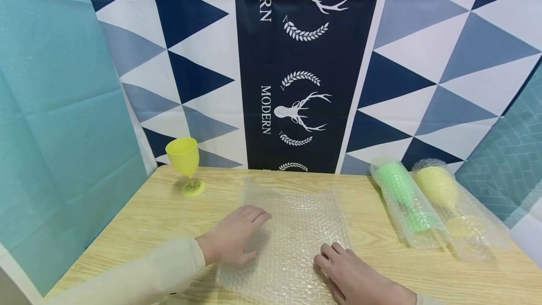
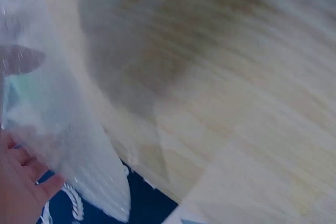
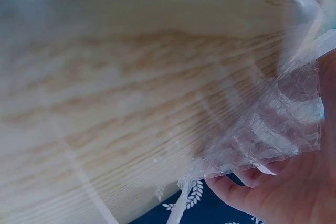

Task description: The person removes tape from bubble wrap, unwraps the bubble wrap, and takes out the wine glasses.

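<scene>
A clear sheet of bubble wrap (image 1: 296, 229) lies on the wooden table between my hands. My left hand (image 1: 237, 234) is over its left side, fingers stretched toward the middle and thumb apart. On its right edge rests my right hand (image 1: 351, 272), the fingers slightly bent. In the left wrist view my left hand (image 2: 23, 187) is partly veiled by the wrap (image 2: 79, 129). In the right wrist view a crumpled part of the wrap (image 3: 273, 124) covers some of my right hand (image 3: 294, 192).
A yellow plastic goblet (image 1: 184, 159) stands upright at the back left. At the right, a green goblet (image 1: 400, 187) and a pale yellow goblet (image 1: 442, 192) lie wrapped in bubble wrap. Patterned cloth (image 1: 296, 60) hangs behind the table (image 1: 161, 220).
</scene>
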`<move>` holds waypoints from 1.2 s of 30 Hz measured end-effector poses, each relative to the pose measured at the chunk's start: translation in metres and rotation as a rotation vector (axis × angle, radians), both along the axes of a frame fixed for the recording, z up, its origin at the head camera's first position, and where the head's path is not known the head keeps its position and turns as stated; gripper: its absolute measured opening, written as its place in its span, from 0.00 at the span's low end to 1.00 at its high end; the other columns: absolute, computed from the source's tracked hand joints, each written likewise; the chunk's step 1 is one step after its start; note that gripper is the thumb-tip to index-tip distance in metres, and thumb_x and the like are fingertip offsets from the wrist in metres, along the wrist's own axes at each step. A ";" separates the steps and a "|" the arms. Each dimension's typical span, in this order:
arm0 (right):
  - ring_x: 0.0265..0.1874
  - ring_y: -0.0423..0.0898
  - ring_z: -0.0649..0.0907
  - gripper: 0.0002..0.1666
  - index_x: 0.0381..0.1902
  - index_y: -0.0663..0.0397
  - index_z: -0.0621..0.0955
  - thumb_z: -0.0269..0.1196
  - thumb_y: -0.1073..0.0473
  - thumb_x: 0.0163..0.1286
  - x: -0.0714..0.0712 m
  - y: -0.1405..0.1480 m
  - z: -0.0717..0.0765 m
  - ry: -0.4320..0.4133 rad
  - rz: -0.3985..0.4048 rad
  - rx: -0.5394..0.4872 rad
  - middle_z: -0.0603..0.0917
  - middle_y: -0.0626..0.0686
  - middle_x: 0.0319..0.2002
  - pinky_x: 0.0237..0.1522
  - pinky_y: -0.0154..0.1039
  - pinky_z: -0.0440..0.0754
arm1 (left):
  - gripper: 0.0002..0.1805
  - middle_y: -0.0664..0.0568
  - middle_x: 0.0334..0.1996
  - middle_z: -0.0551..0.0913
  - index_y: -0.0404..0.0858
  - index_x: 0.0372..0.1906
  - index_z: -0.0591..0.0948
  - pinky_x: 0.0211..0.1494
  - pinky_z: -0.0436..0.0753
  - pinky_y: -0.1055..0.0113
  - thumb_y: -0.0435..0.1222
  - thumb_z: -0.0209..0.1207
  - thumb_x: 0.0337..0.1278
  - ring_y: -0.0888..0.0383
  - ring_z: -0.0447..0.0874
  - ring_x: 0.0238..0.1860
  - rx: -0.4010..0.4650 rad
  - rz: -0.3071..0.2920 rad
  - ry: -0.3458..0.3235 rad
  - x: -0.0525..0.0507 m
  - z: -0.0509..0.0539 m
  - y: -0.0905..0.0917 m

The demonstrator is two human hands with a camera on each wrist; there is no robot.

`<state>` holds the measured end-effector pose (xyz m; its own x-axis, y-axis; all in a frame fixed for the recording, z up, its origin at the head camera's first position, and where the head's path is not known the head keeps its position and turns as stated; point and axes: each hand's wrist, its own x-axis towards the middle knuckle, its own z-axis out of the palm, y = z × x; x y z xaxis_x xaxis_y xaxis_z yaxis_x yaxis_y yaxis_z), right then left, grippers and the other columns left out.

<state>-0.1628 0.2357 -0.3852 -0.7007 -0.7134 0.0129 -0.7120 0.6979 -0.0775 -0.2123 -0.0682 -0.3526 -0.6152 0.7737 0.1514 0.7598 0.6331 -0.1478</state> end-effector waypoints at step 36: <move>0.39 0.38 0.68 0.14 0.49 0.43 0.71 0.58 0.58 0.66 0.009 -0.001 0.002 0.101 0.047 0.010 0.70 0.41 0.42 0.38 0.38 0.75 | 0.25 0.59 0.37 0.75 0.48 0.52 0.73 0.31 0.68 0.75 0.48 0.58 0.45 0.64 0.67 0.33 -0.062 0.009 -0.001 0.052 -0.029 -0.024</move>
